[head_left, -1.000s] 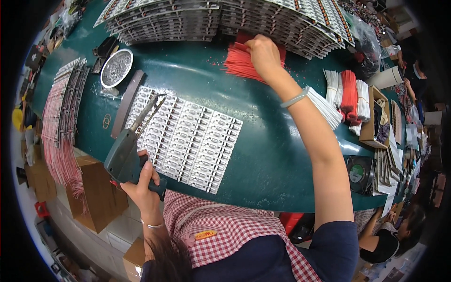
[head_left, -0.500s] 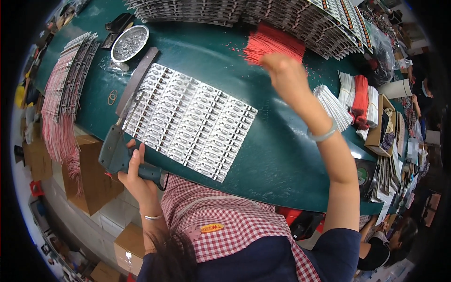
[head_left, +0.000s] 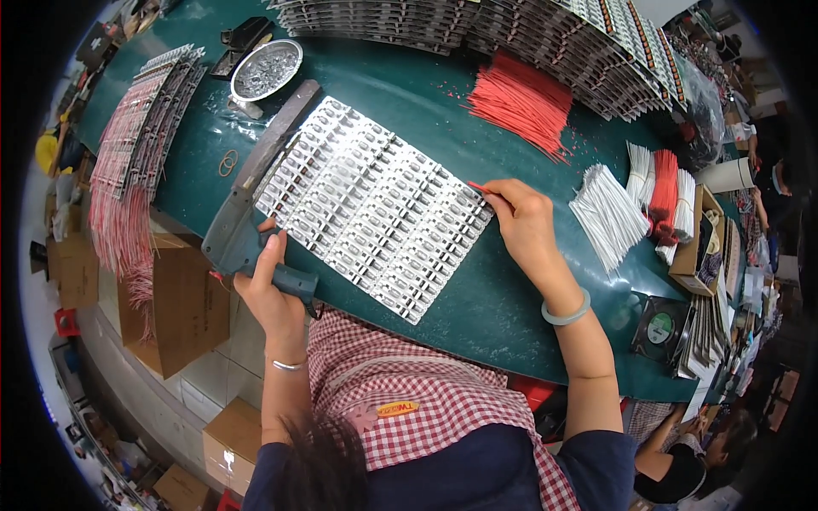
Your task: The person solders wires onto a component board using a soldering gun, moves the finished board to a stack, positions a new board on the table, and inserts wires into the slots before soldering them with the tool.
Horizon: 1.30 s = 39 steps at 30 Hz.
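A dark green pistol-grip tool [head_left: 234, 234] is in my left hand [head_left: 271, 294], whose fingers wrap its handle; I cannot tell its exact kind. It lies along the left edge of a panel of small silvery metal parts in rows [head_left: 371, 204], beside a long grey bar [head_left: 277, 136]. At the panel's upper right corner my right hand [head_left: 527, 223] pinches a short red wire [head_left: 475, 186] between thumb and fingertips. Only the wire's end shows. Further back lies a loose pile of red wires [head_left: 520, 102].
White wires [head_left: 607, 217] lie at the right, near tied red and white bundles [head_left: 663, 196] and an open cardboard box [head_left: 700, 234]. Stacked panels [head_left: 588, 51] line the back. Wired panels [head_left: 141, 128] overhang the left edge, near a bowl of metal bits [head_left: 267, 70].
My right hand has come from the red wire pile down to the panel's right corner, bringing a red wire. The left hand keeps its hold on the tool.
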Each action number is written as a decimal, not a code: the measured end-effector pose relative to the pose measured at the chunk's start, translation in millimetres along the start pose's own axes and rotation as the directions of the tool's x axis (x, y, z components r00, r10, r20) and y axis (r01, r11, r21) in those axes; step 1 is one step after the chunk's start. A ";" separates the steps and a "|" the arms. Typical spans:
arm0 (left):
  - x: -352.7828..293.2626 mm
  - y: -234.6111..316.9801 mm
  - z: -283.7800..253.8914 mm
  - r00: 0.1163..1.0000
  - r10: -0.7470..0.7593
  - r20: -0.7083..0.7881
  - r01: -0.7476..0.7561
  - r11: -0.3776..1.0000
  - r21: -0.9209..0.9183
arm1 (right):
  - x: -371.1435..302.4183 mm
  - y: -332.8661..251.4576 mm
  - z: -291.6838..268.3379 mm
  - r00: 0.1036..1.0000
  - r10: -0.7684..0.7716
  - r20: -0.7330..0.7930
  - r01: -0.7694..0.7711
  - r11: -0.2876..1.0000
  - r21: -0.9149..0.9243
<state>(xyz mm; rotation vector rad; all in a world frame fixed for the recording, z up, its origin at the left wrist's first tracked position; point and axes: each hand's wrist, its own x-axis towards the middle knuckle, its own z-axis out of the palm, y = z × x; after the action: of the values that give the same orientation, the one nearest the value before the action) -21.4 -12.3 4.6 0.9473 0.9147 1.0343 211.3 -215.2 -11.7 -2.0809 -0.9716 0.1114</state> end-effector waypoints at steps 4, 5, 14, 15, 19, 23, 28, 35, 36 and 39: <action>8.9 -2.1 5.1 0.999 0.019 0.028 -0.019 1.000 -0.011 | -5.7 -2.1 -3.6 1.000 -0.025 -0.009 0.024 0.997 -0.069; 10.1 -1.7 6.6 0.999 0.026 0.030 -0.026 1.000 0.011 | -6.0 -1.1 -6.3 0.999 -0.028 -0.015 0.027 0.995 -0.093; -4.0 3.1 15.5 0.997 0.068 0.046 -0.069 0.997 0.016 | -2.6 -43.6 -68.6 0.898 -0.253 0.360 0.438 0.428 -0.791; -11.1 5.4 22.1 0.994 0.077 0.083 -0.079 0.997 0.017 | -3.2 -44.8 -63.7 0.881 -0.200 0.429 0.474 0.376 -0.796; -37.9 10.7 34.8 0.969 0.052 0.242 -0.070 0.995 0.066 | -9.9 -22.6 -35.9 0.833 -0.132 0.537 0.551 0.290 -0.783; -57.4 20.2 31.8 0.946 -0.030 0.323 -0.009 0.993 0.117 | -16.5 -13.9 -41.7 0.837 -0.169 0.520 0.541 0.395 -0.742; -70.5 18.4 23.4 0.870 -0.203 0.449 0.147 0.977 0.157 | -34.7 -4.3 -44.5 0.951 -0.272 0.145 0.308 0.816 -0.489; -83.6 -1.2 29.9 0.794 -0.271 0.545 -0.026 0.879 0.476 | -50.5 18.6 -16.1 0.949 -0.293 -0.119 0.238 0.909 -0.341; -84.6 -1.9 30.2 0.773 -0.289 0.565 -0.067 0.849 0.524 | -50.4 19.4 -14.8 0.950 -0.287 -0.121 0.233 0.912 -0.336; -88.8 -3.4 42.6 0.778 -0.288 0.558 -0.107 0.815 0.570 | -49.6 19.1 -13.3 0.944 -0.311 -0.110 0.249 0.891 -0.380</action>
<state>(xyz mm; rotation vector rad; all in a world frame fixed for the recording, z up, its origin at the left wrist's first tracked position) -3.0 -106.0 28.9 1.6192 0.6904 0.2661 193.2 -264.2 -28.5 -2.2036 -1.2487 -0.4198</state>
